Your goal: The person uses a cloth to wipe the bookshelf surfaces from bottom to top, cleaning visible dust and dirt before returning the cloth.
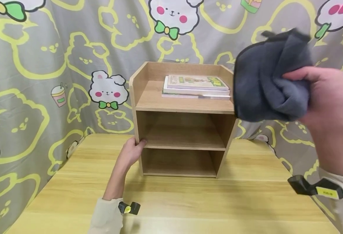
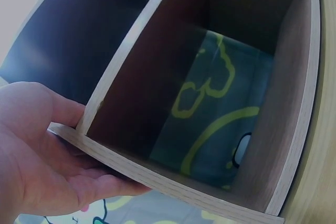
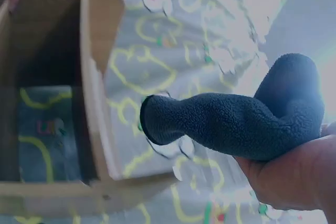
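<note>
A small wooden shelf (image 1: 186, 148) stands upright on the table, with a raised rim around its top. My left hand (image 1: 130, 151) grips its left side panel, the thumb inside by the middle board; in the left wrist view the fingers (image 2: 105, 187) lie along the panel's outer face. Up at the right, my right hand (image 1: 329, 91) holds a bunched dark grey cloth (image 1: 271, 78) in the air, apart from the shelf. The right wrist view shows the cloth (image 3: 236, 119) folded over, its dark-edged end hanging away from the hand (image 3: 294, 174).
Several stacked books (image 1: 196, 86) lie on the shelf's top board. The light wooden table (image 1: 171, 204) spreads around the shelf. A grey curtain (image 1: 81, 58) with yellow outlines and cartoon rabbits hangs behind and at both sides. A black wrist camera (image 1: 317, 188) sits on the right sleeve.
</note>
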The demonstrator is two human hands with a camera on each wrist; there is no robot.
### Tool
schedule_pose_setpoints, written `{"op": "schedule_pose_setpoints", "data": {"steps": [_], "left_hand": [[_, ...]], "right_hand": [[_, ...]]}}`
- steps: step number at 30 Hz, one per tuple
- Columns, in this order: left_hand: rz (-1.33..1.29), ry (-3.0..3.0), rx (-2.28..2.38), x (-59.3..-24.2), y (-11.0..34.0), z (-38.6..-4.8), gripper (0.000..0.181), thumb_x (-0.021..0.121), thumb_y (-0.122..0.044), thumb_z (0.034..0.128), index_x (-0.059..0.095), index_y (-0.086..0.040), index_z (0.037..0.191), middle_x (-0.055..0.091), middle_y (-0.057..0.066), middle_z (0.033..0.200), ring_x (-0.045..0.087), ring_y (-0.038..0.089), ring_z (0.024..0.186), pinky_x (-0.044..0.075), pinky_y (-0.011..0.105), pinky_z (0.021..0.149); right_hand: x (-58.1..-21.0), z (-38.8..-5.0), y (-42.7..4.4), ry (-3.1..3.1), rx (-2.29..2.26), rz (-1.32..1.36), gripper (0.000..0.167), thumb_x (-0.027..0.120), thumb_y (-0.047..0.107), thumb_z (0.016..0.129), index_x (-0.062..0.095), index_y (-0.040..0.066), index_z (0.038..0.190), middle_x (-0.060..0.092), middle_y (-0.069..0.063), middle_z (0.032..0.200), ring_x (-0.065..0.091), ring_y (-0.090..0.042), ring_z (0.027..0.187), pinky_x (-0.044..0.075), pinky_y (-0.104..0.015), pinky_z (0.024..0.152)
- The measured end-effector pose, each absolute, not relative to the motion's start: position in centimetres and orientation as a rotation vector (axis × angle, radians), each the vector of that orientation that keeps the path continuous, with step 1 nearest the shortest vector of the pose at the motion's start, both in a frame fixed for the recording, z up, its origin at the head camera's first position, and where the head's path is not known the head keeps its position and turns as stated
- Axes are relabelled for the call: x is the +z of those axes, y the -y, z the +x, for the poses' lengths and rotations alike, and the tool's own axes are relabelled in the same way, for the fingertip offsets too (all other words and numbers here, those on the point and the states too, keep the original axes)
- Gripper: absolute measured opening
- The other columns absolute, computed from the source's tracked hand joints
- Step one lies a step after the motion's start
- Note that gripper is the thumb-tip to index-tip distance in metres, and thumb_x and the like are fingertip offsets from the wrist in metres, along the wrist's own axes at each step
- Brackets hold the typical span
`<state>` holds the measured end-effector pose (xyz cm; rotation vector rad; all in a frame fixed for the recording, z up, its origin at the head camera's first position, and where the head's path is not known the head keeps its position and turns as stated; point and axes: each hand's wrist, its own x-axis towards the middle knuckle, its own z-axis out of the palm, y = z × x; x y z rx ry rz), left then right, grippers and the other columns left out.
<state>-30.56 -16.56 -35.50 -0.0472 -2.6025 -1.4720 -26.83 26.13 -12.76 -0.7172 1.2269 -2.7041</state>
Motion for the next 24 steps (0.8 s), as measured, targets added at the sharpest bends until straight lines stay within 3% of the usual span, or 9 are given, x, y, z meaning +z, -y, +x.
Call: {"op": "schedule_pose_setpoints", "data": {"steps": [3,8,11,15,20,24], "left_hand": [[-0.034,2.601,-1.46,-35.4,16.7,-30.6,0.043,0.046,-0.031,0.1046,0.059,0.0,0.132,0.063,0.017,0.107,0.055,0.03,0.102,0.046,0.046,0.088],[-0.026,2.598,-1.441,-35.5,16.7,-30.6,0.038,0.047,-0.031,0.1044,0.062,-0.001,0.123,0.06,0.013,0.096,0.053,0.027,0.092,0.045,0.04,0.08],[-0.03,2.603,-1.448,-35.4,16.7,-30.6,0.032,0.047,-0.032,0.1046,0.06,-0.002,0.108,0.047,0.007,0.079,0.048,0.024,0.079,0.04,0.036,0.068],[-0.027,2.596,-1.463,-35.3,16.7,-30.7,0.029,0.048,-0.031,0.1044,0.055,-0.005,0.096,0.037,0.002,0.073,0.042,0.021,0.07,0.035,0.033,0.061],[-0.023,2.595,-1.461,-35.3,16.5,-30.8,0.03,0.048,-0.031,0.1044,0.059,-0.004,0.102,0.039,0.003,0.071,0.042,0.021,0.068,0.036,0.033,0.061],[-0.027,2.595,-1.467,-35.3,16.6,-30.8,0.038,0.048,-0.031,0.1045,0.061,-0.001,0.122,0.062,0.013,0.092,0.056,0.026,0.087,0.046,0.039,0.075]], "right_hand": [[-14.8,-26.8,-24.3,-1.426,-2.524,-0.575,0.041,0.035,-0.006,0.1,0.053,0.003,0.136,0.062,-0.012,0.133,0.069,-0.033,0.11,0.059,-0.043,0.087],[-19.9,-26.8,-20.2,-1.891,-2.085,-0.356,0.016,0.053,0.006,0.097,0.061,0.008,0.11,0.071,-0.004,0.098,0.073,-0.021,0.079,0.06,-0.034,0.071],[-23.5,-26.6,-17.6,-2.077,-1.846,-0.368,0.016,0.057,0.009,0.091,0.062,0.007,0.106,0.072,-0.005,0.087,0.072,-0.018,0.071,0.06,-0.033,0.065],[-28.8,-26.8,-14.6,-2.325,-1.554,-0.485,0.023,0.064,0.013,0.087,0.065,0.003,0.107,0.069,-0.009,0.085,0.068,-0.019,0.065,0.058,-0.036,0.06],[-35.1,-26.4,-11.5,-2.669,-1.127,-0.667,0.03,0.064,0.014,0.085,0.069,0.013,0.115,0.067,-0.002,0.082,0.063,-0.015,0.062,0.052,-0.035,0.056],[-38.9,-25.7,-9.7,-2.79,-0.827,-0.776,0.036,0.061,0.014,0.086,0.068,0.02,0.121,0.068,0.002,0.084,0.061,-0.014,0.068,0.05,-0.033,0.059]]}}
